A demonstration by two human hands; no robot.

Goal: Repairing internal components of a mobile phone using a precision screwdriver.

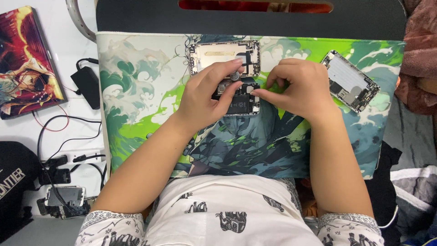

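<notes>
An opened phone body (243, 102) with a black battery lies on the green and white patterned mat (136, 91). My left hand (207, 93) grips a small round-topped tool (235, 75) over the phone's upper end. My right hand (298, 86) rests on the phone's right edge, its fingertips pressed against the frame. Just behind both hands, a detached phone panel (218, 55) lies with its inner side up.
A second opened phone shell (349, 80) lies at the mat's right end. A black power adapter (87, 84), cables and a power strip (68, 159) sit at the left. A colourful illustrated book (25, 59) is far left. More phones (66, 198) lie bottom left.
</notes>
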